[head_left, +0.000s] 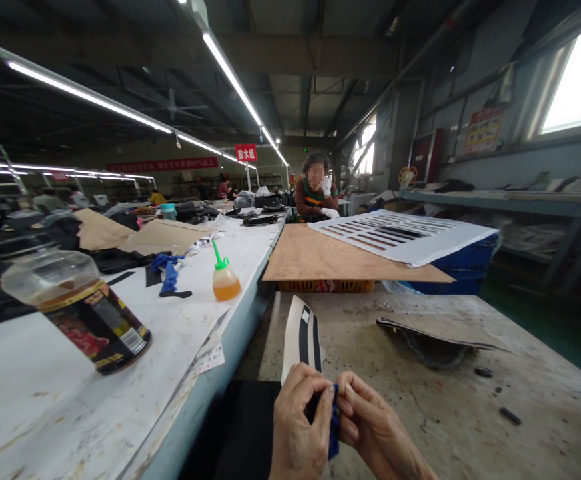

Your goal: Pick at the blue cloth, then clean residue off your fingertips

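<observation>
Left hand [301, 421] and right hand [368, 415] are pinching blue piece [334, 433] between them, long axis running near-vertical in view; striped panel [303, 337] pointing away beyond left hand; bench [430, 413] lying mostly open rightward, table edge [234, 337] running leftward.

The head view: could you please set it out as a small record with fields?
Left hand: holding crumpled blue cloth-like piece
Right hand: fingertips at same piece
Beyond hands: cream panel with black stripes
White-topped table: clear green-spouted bottle, amber liquid; clear jar with dark label
Ahead: brown wooden board, partly under white slotted sheet
Behind: white-gloved person
</observation>
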A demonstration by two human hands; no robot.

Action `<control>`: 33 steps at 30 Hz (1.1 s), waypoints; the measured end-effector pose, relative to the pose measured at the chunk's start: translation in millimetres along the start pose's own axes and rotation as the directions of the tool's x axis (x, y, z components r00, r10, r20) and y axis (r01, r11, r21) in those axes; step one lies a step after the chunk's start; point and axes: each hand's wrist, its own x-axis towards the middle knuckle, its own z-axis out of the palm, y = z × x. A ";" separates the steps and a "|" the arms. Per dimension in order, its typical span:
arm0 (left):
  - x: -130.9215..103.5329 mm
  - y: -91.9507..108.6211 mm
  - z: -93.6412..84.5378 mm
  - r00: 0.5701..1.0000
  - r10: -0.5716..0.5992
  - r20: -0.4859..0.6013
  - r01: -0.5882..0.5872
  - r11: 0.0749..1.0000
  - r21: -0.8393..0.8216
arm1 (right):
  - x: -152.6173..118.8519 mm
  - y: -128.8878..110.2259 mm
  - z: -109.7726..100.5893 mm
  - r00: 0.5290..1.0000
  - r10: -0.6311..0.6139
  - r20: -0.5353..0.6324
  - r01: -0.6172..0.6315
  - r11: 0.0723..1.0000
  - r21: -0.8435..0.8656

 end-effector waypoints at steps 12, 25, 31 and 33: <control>-2.3 -23.5 5.3 1.000 0.005 -0.028 -0.005 1.000 -0.024 | 19.0 15.9 -20.0 0.999 -0.045 -0.007 0.043 0.987 -0.158; -1.2 -20.9 1.6 0.970 -0.241 0.037 0.244 0.964 -0.109 | 24.7 27.3 -28.4 0.995 -0.097 -0.029 0.081 0.934 -0.347; 1.6 -19.8 -1.6 0.917 -0.385 0.105 0.397 0.908 -0.133 | 19.9 25.8 -25.5 0.994 -0.102 -0.028 0.080 0.897 -0.435; 2.7 -19.2 -3.0 0.892 -0.432 0.131 0.448 0.885 -0.128 | 18.8 24.8 -24.8 0.995 -0.099 -0.024 0.078 0.888 -0.453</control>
